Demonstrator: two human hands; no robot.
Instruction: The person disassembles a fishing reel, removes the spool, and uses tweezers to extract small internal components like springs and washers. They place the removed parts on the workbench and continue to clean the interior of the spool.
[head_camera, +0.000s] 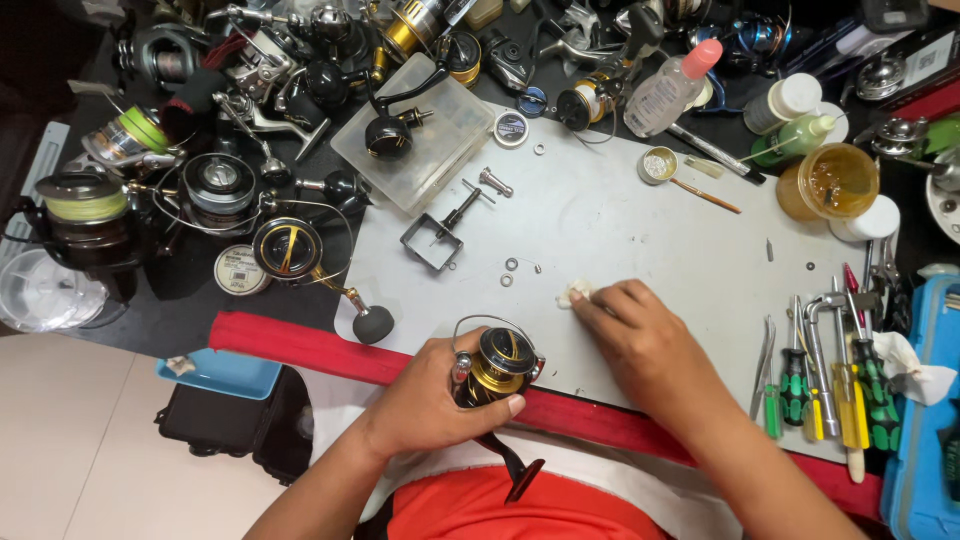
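- The black-and-gold spinning reel (497, 365) sits at the near edge of the table (640, 230), just above the red padded rim (300, 345).
- The left hand (430, 400) is wrapped around the reel body, thumb along its near side.
- The right hand (640, 340) rests flat on the grey mat, fingertips pinching a small white wad of tissue (574, 293), right of the reel.
- The reel looks metal, dense and rigid, probably slick with grease; its thin bail wire and folding handle (515, 470) seem the weak points.
- The body or the foot stem looks the safest hold.
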